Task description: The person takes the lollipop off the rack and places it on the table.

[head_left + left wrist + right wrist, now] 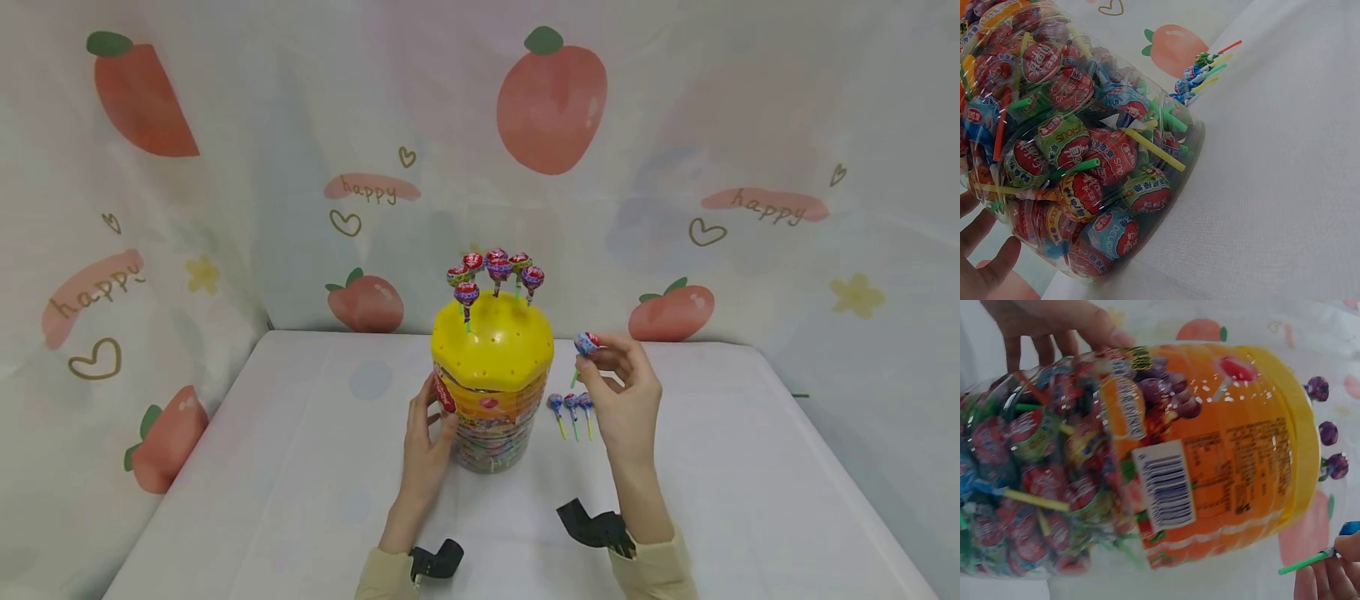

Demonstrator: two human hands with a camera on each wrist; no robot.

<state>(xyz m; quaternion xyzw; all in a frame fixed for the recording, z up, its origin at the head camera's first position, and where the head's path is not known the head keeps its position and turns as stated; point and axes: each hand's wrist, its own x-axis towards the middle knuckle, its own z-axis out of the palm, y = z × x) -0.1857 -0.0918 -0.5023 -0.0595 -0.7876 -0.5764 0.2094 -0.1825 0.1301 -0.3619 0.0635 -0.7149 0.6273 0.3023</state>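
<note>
A clear plastic jar (pixel 491 437) full of wrapped lollipops stands upright under a yellow lid (pixel 493 343) with small holes. Several lollipops (pixel 498 267) with purple, red and green wrappers stick up from the lid. My left hand (pixel 427 446) rests against the jar's left side, its fingers (pixel 1004 259) touching the plastic. To the right of the lid, my right hand (pixel 622 387) pinches a blue-wrapped lollipop (pixel 586 342) by its head, green stick pointing down. In the right wrist view, that green stick (pixel 1304 563) shows below the lid's edge.
On the white table (pixel 315 433), loose lollipops (pixel 572 403) lie in a row right of the jar, some hidden behind my right hand in the head view. A fruit-printed cloth (pixel 450 100) hangs behind. Black wrist mounts (pixel 592 527) sit at both sleeves.
</note>
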